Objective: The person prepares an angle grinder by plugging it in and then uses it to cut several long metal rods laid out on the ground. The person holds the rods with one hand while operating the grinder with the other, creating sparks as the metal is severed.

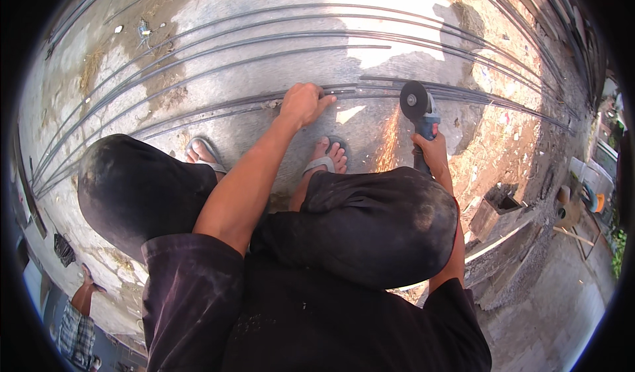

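Observation:
I squat over long steel rods laid side by side on a concrete floor. My left hand presses down on a bundle of rods in front of my feet, fingers closed over them. My right hand grips the blue body of an angle grinder, whose dark cutting disc stands upright against the rods just right of my left hand. Sparks streak down below the disc. My knees in dark trousers fill the middle of the view, and my sandalled feet rest close behind the rods.
More rods curve across the concrete toward both sides. Bare earth and rubble lie at the right, with a wooden box and planks beyond. Another person's arm and checked clothing show at the lower left.

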The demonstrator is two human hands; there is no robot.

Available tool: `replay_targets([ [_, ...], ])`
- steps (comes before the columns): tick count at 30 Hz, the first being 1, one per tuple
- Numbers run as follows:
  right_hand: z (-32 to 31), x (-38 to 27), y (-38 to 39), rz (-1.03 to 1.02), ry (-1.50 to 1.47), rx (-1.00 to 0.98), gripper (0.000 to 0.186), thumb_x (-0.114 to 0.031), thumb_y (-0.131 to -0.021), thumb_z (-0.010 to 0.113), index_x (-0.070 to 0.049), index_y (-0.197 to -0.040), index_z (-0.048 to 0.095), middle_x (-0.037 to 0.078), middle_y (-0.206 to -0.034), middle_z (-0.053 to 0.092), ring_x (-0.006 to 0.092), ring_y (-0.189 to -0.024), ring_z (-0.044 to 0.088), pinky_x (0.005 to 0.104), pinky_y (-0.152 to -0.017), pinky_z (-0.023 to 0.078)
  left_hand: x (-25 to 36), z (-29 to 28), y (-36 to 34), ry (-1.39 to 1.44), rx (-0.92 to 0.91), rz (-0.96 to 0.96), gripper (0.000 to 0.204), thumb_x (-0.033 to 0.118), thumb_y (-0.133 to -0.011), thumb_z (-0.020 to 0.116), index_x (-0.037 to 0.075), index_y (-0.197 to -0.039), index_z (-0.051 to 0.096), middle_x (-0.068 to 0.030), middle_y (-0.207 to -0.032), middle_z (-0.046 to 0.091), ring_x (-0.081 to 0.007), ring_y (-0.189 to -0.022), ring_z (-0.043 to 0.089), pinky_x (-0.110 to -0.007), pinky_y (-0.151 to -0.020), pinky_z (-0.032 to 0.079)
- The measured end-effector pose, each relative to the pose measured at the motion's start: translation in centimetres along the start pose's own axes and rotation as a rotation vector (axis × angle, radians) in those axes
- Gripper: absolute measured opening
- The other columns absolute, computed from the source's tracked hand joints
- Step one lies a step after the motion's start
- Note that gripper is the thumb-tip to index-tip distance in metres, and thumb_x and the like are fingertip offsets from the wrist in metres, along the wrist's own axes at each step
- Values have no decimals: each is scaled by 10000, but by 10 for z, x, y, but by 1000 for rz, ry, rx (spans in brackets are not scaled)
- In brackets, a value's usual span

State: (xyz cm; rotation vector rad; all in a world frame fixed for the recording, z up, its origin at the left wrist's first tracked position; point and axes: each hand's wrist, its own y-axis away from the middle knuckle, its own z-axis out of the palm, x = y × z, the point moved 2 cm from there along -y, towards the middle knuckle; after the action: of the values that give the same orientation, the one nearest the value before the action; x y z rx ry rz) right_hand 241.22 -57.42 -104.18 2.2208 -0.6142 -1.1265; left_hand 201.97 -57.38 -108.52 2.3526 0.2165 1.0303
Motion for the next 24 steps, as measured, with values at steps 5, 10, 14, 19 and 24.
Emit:
replay_targets([
  [5, -6, 17, -4, -39, 71, 8, 374, -221, -822, 843, 36, -1057, 706, 77, -834, 718, 183, -692, 690, 361, -644, 546, 1, 1, -1, 5, -1, -13, 506, 488, -1002, 725, -1, -1066, 840, -269, -923, 784, -434, -973, 762, -521, -938, 575],
  [10, -7, 29, 4, -93, 61, -13, 348, -221, -825, 844, 28, -1032, 715, 68, -823, 719, 175, -690, 683, 360, -639, 541, 7, -6, 0, -33, -36, -30, 471, 473, -1014, 719, 25, -1098, 840, -240, -1021, 800, -410, -1050, 757, -488, -997, 572],
  [14, -3, 25, 3, -26, -12, -18, 323, -212, -832, 843, 23, -1014, 716, 62, -830, 713, 154, -694, 660, 358, -631, 540, 8, -6, 0, -49, -60, -38, 470, 474, -1013, 723, 27, -1098, 841, -230, -1019, 804, -399, -1048, 760, -482, -994, 575],
  [19, -4, 8, -10, -109, -29, 2, 304, -204, -843, 835, 21, -999, 702, 62, -828, 699, 157, -659, 662, 350, -612, 542, 5, -3, -2, -40, -34, -35, 471, 470, -1011, 727, 23, -1102, 841, -229, -1024, 806, -398, -1049, 763, -481, -992, 577],
  [24, -1, -7, -9, -52, -47, -28, 316, -190, -846, 836, 32, -1016, 688, 65, -815, 683, 175, -617, 666, 342, -578, 546, 8, -8, 2, -25, -66, -66, 479, 474, -1014, 726, 21, -1126, 837, -231, -1058, 807, -396, -1077, 760, -475, -1000, 577],
])
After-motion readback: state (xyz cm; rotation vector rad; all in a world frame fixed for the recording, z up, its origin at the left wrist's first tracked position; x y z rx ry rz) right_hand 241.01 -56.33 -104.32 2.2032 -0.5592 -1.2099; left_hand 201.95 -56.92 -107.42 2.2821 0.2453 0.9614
